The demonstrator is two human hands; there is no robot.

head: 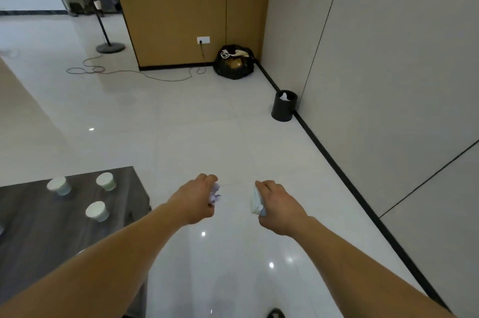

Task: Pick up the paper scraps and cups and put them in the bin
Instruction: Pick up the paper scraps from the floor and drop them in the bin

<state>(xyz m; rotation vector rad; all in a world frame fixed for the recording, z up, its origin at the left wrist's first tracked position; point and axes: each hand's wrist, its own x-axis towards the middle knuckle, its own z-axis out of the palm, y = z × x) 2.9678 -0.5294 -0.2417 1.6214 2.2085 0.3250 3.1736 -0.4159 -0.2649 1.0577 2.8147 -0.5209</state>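
Crumpled paper scraps (215,194) are clenched in the left hand (195,199), fingers curled round them. A pale cup (256,201) is gripped in the right hand (277,206), near the left. Both hands are held out above the floor (207,123). The black bin (283,107) stands by the wall, well ahead of the right hand. Three cups (97,210) stand on the table (51,240), left of the left hand.

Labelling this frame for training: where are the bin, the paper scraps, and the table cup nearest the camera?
bin (282,110): head view, its black outer wall.
paper scraps (215,194): head view, the crumpled part that shows.
nearest cup (96,209): head view, its white top.
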